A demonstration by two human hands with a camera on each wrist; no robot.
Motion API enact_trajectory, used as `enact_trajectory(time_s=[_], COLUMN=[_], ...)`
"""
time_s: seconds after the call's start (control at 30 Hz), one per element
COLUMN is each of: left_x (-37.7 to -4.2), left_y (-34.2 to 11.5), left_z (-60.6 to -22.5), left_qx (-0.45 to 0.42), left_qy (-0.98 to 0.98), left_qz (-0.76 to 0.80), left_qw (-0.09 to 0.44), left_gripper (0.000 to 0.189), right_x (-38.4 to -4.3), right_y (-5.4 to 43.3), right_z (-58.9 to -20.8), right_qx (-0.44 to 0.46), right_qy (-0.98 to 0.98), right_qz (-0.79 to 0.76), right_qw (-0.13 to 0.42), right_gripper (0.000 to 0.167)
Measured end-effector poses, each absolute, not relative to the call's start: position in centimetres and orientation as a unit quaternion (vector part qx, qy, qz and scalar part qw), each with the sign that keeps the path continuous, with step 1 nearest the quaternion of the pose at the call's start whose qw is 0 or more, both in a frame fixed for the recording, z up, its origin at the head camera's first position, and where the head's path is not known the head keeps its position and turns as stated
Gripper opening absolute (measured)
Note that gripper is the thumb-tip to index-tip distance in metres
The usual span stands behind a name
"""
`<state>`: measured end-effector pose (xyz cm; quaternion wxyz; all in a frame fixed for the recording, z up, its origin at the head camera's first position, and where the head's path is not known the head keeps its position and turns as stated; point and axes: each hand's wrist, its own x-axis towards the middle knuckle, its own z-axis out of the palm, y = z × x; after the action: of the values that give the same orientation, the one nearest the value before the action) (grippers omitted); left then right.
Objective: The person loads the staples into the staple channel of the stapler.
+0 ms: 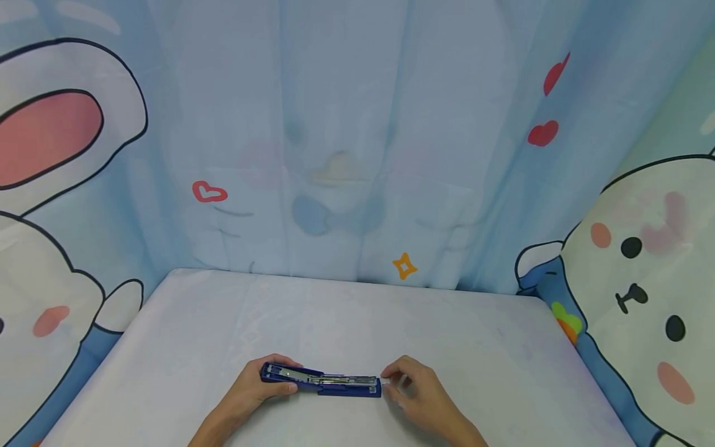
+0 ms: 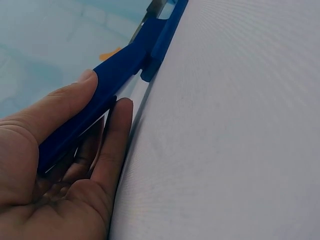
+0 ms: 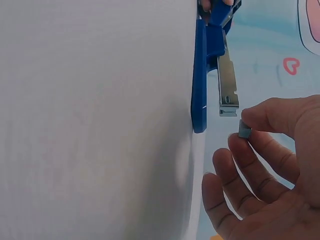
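Observation:
A blue stapler (image 1: 350, 392) lies folded open lengthwise on the white table, its metal staple channel (image 3: 228, 80) exposed. At its left end my left hand (image 1: 252, 383) grips the lifted cover, the thumb along one side and the fingers beneath, as the left wrist view shows. Just past the stapler's other end is my right hand (image 1: 420, 394). Its thumb and fingertips pinch a short grey strip of staples (image 3: 244, 130), close to the front end of the channel. The right hand's other fingers are loosely bent below the strip.
The white-covered table (image 1: 313, 323) stretches away behind the stapler and to both sides. A light blue curtain (image 1: 346, 93) with cartoon prints hangs at the table's back edge and along the left and right.

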<state>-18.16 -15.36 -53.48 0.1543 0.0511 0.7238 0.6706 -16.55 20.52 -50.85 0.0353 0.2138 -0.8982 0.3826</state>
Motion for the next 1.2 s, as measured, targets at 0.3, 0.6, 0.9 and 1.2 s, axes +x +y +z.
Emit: enact_trajectory(time_s=[0.3,0.6,0.9,1.2], left_x=[-18.2,-18.2,-18.2,-18.0], left_y=[-15.3,-15.3,-15.2,-15.3], left_z=[-53.3,-53.2,-53.1,-53.2], left_qx=[0.05,0.05,0.05,0.052], left_qy=[0.728,0.731,0.726,0.728], left_qz=[0.667,0.663,0.668,0.665], left_qw=[0.153,0.153,0.154,0.159], left_gripper=[0.05,0.049,0.049,0.051], right_x=[-16.7,-16.7,-16.7,-16.6], right_y=[19.8,19.3,18.8,18.8], right_z=[-50.7,-50.4,-50.3,-50.9], right_qx=[0.209,0.21,0.204,0.214], right_qy=[-0.899,-0.899,-0.903,-0.9], right_qz=[0.383,0.382,0.376,0.377], right_qw=[0.041,0.039,0.035,0.039], right_gripper=[0.021,0.02,0.02,0.018])
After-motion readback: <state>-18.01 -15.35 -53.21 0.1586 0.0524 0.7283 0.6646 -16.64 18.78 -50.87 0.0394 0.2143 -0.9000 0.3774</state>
